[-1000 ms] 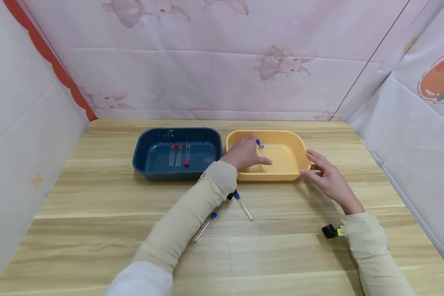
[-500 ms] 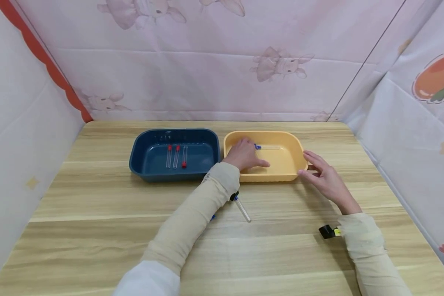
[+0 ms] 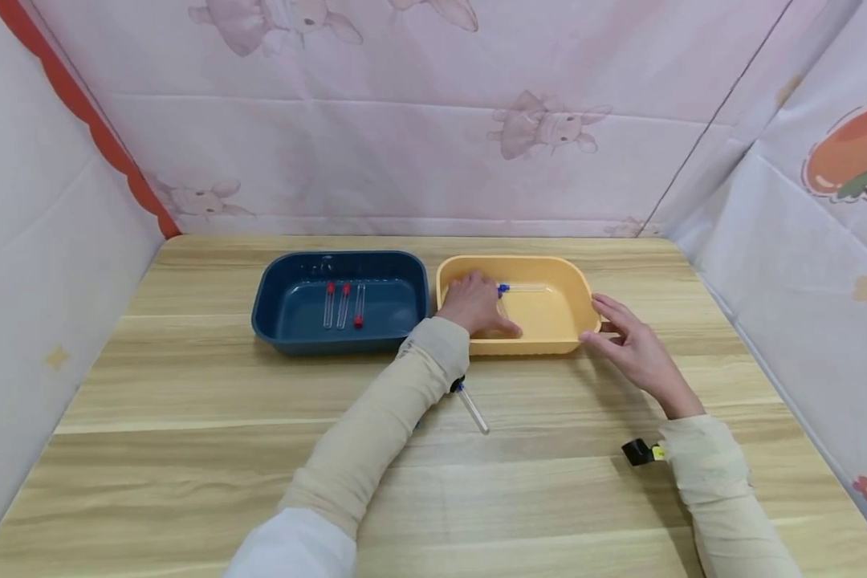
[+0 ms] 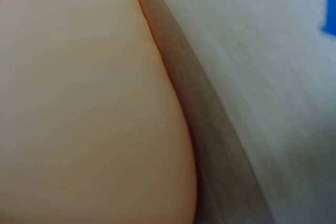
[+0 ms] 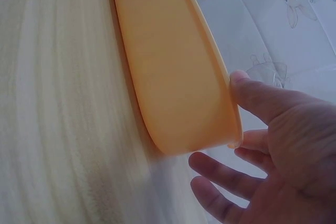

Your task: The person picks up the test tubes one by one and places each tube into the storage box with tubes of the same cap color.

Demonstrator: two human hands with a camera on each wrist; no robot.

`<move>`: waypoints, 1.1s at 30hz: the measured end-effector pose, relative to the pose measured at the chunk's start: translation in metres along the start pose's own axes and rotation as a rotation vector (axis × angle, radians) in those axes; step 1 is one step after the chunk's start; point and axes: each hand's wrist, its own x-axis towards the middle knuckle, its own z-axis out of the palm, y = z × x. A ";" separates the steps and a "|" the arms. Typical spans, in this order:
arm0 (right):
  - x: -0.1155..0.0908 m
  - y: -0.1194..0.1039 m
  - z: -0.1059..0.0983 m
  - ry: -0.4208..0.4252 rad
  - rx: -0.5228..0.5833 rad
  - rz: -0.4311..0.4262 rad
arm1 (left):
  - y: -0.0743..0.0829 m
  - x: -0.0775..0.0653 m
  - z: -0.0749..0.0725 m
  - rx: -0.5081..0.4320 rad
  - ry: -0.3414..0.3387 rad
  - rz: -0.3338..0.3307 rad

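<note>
My left hand point(image 3: 471, 305) is inside the yellow plastic bin point(image 3: 549, 347), thumb spread away from the fingers, whose tips are hidden. Beside it, between thumb and fingers, is a clear test tube with a blue cap point(image 3: 501, 294). Another blue-capped test tube point(image 3: 527, 289) lies crosswise along the bin's back. My right hand point(image 3: 636, 353) holds the bin's front right corner; the right wrist view has the thumb point(image 5: 252, 90) at the rim and fingers bent around the corner. The left wrist view mostly has the bin's outer wall point(image 4: 94, 103), with a blurred blue cap point(image 4: 331, 6) at its edge.
A dark blue bin point(image 3: 339, 347) stands close left of the yellow one, with red-capped test tubes point(image 3: 343, 307) inside. In front, a blue-capped test tube point(image 3: 474, 411) lies on the wooden table point(image 3: 520, 498). Under my left forearm, another cap point(image 3: 416, 424) is mostly hidden.
The blue-capped tube by my left hand has tipped and gone lower into the yellow bin. My left thumb has drawn in slightly. The right hand stays at the bin's corner.
</note>
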 end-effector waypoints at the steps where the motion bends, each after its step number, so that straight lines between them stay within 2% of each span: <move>1: 0.000 0.000 0.000 0.001 -0.001 0.001 | 0.000 0.000 0.000 0.000 0.000 0.001; 18: 0.000 0.000 0.000 -0.001 -0.013 0.011 | 0.000 -0.001 -0.003 -0.032 -0.009 -0.012; 24: 0.000 -0.001 0.000 -0.001 -0.015 0.010 | 0.001 -0.002 -0.009 -0.155 -0.001 -0.012; 28: 0.001 -0.002 0.000 -0.002 -0.017 0.011 | 0.002 -0.004 -0.019 -0.253 0.020 0.042; 33: 0.000 -0.002 -0.002 -0.005 -0.013 0.015 | 0.000 -0.010 -0.035 -0.331 -0.008 0.116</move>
